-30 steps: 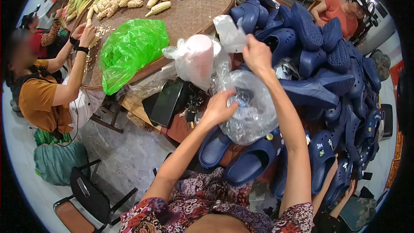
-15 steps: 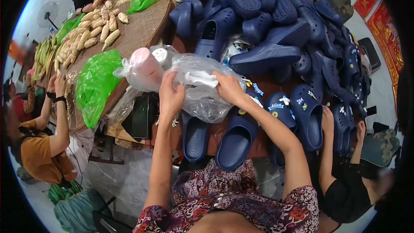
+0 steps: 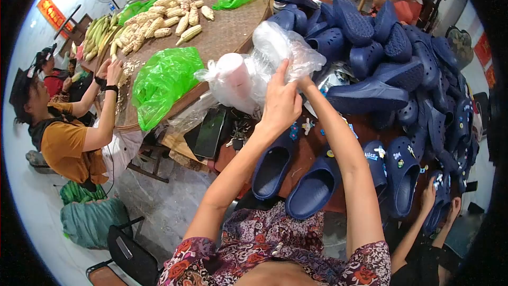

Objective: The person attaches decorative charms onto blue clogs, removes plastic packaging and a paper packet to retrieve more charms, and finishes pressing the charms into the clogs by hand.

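A crumpled clear plastic bag (image 3: 299, 61) is bunched up at the table's middle, by the pile of clogs. My left hand (image 3: 281, 98) is closed on its near edge, index finger stretched along the plastic. Just to the right, my right hand (image 3: 305, 83) reaches to the bag; its fingers are hidden by the plastic and my left hand. Touching the bag on the left is a knotted clear bag with a pale pink cylinder (image 3: 236, 74) in it. In front of me lie a navy clog (image 3: 313, 188) and another navy clog (image 3: 272, 169), openings toward me.
A large heap of navy clogs (image 3: 365, 98) covers the right side. To the left, a woven tray (image 3: 225, 24) carries corn cobs (image 3: 159, 16) and a green plastic bag (image 3: 164, 82). A black phone (image 3: 207, 132) lies nearby. A co-worker's hands (image 3: 436, 201) handle clogs at right.
My hands have moved away from me and to the right with the clear bag, coming close together. The view has shifted, so more of the left side shows.
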`<state>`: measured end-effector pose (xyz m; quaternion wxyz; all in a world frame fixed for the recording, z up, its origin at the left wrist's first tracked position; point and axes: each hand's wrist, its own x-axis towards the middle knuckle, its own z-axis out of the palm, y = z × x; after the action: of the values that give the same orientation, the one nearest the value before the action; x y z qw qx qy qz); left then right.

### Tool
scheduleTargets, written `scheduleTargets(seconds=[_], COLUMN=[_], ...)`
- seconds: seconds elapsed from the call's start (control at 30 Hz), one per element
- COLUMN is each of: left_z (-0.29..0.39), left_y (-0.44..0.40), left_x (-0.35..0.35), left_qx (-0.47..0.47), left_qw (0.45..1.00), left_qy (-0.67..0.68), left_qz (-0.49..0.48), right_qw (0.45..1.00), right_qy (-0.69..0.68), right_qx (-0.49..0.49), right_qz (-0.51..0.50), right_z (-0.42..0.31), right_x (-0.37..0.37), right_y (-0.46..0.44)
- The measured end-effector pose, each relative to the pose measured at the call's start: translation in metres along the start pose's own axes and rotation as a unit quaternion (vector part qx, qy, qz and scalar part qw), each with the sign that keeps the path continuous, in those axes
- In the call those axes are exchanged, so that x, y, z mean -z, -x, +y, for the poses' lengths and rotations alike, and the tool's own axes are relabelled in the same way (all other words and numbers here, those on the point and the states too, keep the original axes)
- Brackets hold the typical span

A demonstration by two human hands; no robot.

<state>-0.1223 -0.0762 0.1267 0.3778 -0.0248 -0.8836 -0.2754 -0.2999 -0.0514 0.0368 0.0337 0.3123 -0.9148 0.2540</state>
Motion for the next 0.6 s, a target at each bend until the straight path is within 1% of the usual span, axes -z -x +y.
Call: scheduleTargets(seconds=[0.03,0.07,0.1,0.17,0.2,0.23,0.27,0.3,0.33,0.37,0.4,0.43,0.5,0.53,0.57,0.6], left_z=[-0.006,-0.013,-0.015,-0.013,-0.013,-0.017,-0.023,-0.029,-0.035,-0.040,-0.040,-0.040,-0.042,-0.044,-0.047,-0.054], left_y=[0.001,0.004,0.007,0.019,0.024,0.027,0.033,0.036,0.037,0.037,0.037,0.036,0.034,0.033,0.032,0.029], left_x=[-0.003,-0.004,-0.004,-0.006,-0.006,-0.008,-0.012,-0.016,-0.019,-0.023,-0.024,-0.026,-0.031,-0.035,-0.038,-0.043], left_qx=[0.020,0.048,0.049,0.057,0.071,0.077,0.101,0.124,0.144,0.144,0.133,0.122,0.133,0.178,0.222,0.292], left_qw=[1.000,0.994,0.994,0.979,0.978,0.977,0.978,0.979,0.982,0.982,0.987,0.991,0.990,0.982,0.969,0.944], left_qy=[-0.016,-0.065,-0.070,-0.167,-0.151,-0.153,-0.132,-0.110,-0.026,-0.028,-0.005,0.017,-0.010,0.041,0.092,0.125], left_qz=[0.002,-0.069,-0.065,-0.097,-0.128,-0.127,-0.126,-0.123,-0.121,-0.119,-0.087,-0.054,-0.050,-0.049,-0.049,-0.092], right_qw=[1.000,0.998,0.995,0.984,0.986,0.991,0.998,0.998,0.996,0.993,0.993,0.993,0.989,0.990,0.991,0.985], right_qy=[-0.017,-0.038,-0.067,-0.127,-0.113,-0.084,0.042,0.040,0.075,0.111,0.111,0.111,0.110,0.107,0.042,-0.022], right_qx=[-0.016,-0.030,-0.046,-0.075,-0.077,-0.076,-0.042,-0.039,-0.039,-0.039,-0.036,-0.049,-0.076,-0.073,-0.123,-0.172], right_qz=[0.017,0.035,0.058,0.098,0.092,0.073,0.003,0.001,0.016,0.034,0.033,0.003,-0.060,-0.061,-0.031,-0.001], right_z=[0.002,0.004,0.007,0.008,0.007,0.002,-0.003,-0.003,-0.002,-0.001,-0.003,-0.007,-0.015,-0.010,-0.003,0.005], right_x=[-0.007,-0.015,-0.021,-0.031,-0.033,-0.026,-0.018,-0.024,-0.028,-0.031,-0.032,-0.033,-0.039,-0.051,-0.063,-0.073], right_y=[-0.004,-0.006,-0.009,-0.012,-0.015,-0.017,-0.019,-0.022,-0.025,-0.030,-0.036,-0.042,-0.054,-0.062,-0.067,-0.073])
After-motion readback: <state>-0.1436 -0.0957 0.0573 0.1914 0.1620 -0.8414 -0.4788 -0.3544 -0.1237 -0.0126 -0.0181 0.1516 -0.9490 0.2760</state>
